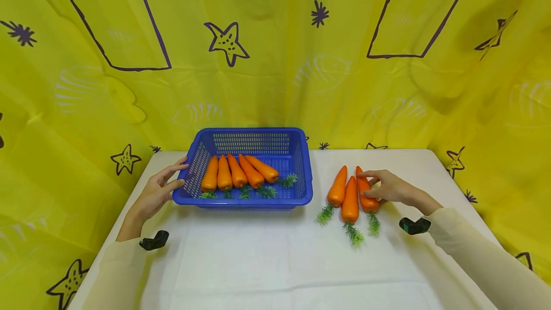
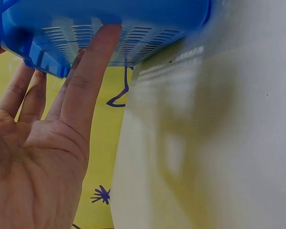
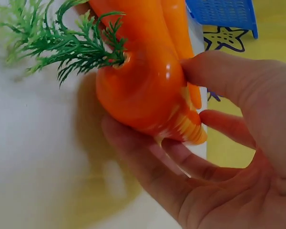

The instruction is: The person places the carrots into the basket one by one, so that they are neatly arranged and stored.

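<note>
In the head view, a blue plastic basket [image 1: 306, 171] holds several orange carrots [image 1: 238, 172] with green tops, lying side by side. My left hand [image 1: 155, 196] is at its left end, with fairly straight fingers touching the wall and rim; the left wrist view shows the fingertips against the blue plastic [image 2: 157, 12]. To the right, three carrots lie on the white cloth. My right hand [image 1: 391, 187] holds the rightmost carrot [image 1: 364, 186]. In the right wrist view the thumb and fingers lie around this carrot's thick end [image 3: 138, 90], its leafy top [image 3: 76, 43] pointing away.
Two loose carrots, a left one [image 1: 337, 188] and a middle one [image 1: 350, 202], lie close beside the held one. A white cloth [image 1: 258, 262] covers the table. Yellow patterned curtains [image 1: 275, 85] enclose the back and sides.
</note>
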A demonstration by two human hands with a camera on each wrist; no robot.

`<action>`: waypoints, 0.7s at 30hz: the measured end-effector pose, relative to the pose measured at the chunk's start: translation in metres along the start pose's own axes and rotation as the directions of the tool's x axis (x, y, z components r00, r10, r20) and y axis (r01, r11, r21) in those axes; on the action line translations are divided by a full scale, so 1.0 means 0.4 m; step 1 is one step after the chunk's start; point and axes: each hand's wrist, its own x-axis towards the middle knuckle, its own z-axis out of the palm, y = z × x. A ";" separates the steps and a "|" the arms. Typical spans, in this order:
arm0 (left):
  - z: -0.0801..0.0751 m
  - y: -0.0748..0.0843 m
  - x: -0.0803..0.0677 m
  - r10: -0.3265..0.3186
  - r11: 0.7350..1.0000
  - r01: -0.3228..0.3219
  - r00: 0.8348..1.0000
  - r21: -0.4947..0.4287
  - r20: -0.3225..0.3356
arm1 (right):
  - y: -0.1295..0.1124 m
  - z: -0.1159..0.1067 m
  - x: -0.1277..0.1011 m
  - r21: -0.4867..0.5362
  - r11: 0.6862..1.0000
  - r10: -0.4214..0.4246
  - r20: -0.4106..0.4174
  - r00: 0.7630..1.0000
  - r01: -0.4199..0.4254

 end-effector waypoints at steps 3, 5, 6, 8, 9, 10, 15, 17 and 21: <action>0.001 0.002 0.000 -0.002 1.000 0.002 1.000 0.004 0.003 | -0.011 -0.014 -0.007 0.008 1.000 -0.016 0.018 1.000 0.016; 0.002 0.003 0.000 -0.007 1.000 0.007 1.000 0.006 0.001 | -0.019 -0.025 -0.013 0.015 0.999 -0.033 0.030 0.999 0.032; 0.002 0.003 -0.001 -0.009 1.000 0.009 1.000 0.009 0.001 | -0.023 -0.030 -0.016 0.013 0.999 -0.043 0.037 0.998 0.043; 0.003 0.004 0.000 -0.013 1.000 0.013 1.000 0.014 -0.002 | -0.032 -0.042 -0.022 0.006 0.998 -0.062 0.046 0.997 0.062; 0.004 0.005 0.000 -0.014 1.000 0.014 1.000 0.017 -0.002 | -0.036 -0.048 -0.026 0.004 0.998 -0.068 0.049 0.996 0.068; 0.004 0.005 0.000 -0.015 1.000 0.015 1.000 0.022 -0.002 | -0.042 -0.054 -0.029 -0.005 0.997 -0.075 0.048 0.996 0.075; 0.004 0.004 0.001 -0.011 0.999 0.011 1.000 0.036 -0.003 | -0.073 -0.081 -0.049 -0.075 0.991 -0.110 0.033 0.993 0.112; 0.004 0.003 0.000 -0.009 0.999 0.009 1.000 0.037 -0.005 | -0.085 -0.090 -0.055 -0.102 0.987 -0.125 0.024 0.992 0.127; 0.004 0.002 0.000 -0.007 0.999 0.008 1.000 0.041 -0.010 | -0.105 -0.101 -0.060 -0.096 0.985 -0.139 0.023 0.990 0.141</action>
